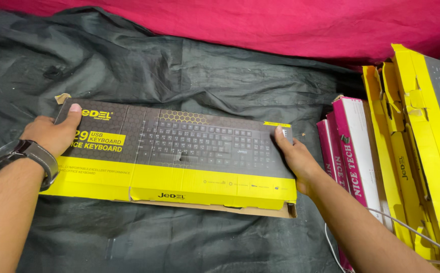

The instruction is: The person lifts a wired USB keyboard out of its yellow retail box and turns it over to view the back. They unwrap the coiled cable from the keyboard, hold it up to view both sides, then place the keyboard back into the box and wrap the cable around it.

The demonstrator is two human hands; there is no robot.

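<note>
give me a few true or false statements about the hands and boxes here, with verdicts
1. Both hands grip the keyboard box, left hand and right hand at opposite ends. True.
2. The box stands upright. False: it lies flat on the dark sheet.
3. A wristwatch sits on the left wrist. True.
4. The stacked boxes at the right are all blue. False: yellow and pink.
</note>
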